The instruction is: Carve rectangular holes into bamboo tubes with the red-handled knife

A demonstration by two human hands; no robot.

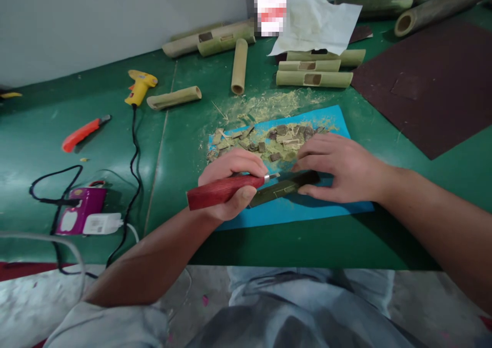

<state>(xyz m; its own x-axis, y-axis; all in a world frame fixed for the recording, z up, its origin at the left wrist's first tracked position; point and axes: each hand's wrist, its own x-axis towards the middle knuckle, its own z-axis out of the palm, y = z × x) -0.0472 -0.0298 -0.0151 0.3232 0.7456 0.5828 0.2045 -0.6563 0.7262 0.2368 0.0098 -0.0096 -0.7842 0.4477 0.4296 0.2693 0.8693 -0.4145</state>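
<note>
My left hand [234, 179] is wrapped around the red wooden handle of a carving chisel [215, 192]. Its short metal blade points right, just above a dark green bamboo piece [274, 191] that lies on a blue sheet [307, 210]. A pale rectangular outline is marked on the bamboo's upper side. At the bamboo's right end, my right hand [334, 166] holds it between thumb and fingers. Part of the bamboo's left end is hidden by my left hand. Beyond both hands, bamboo chips [281, 142] and shavings cover the sheet's far part.
Cut bamboo tubes [314, 79] lie at the back, some with rectangular openings. On the left are a yellow glue gun [140, 86], an orange utility knife [85, 134] and a purple power box [82, 209] with cables. A dark brown sheet [434, 91] is at right.
</note>
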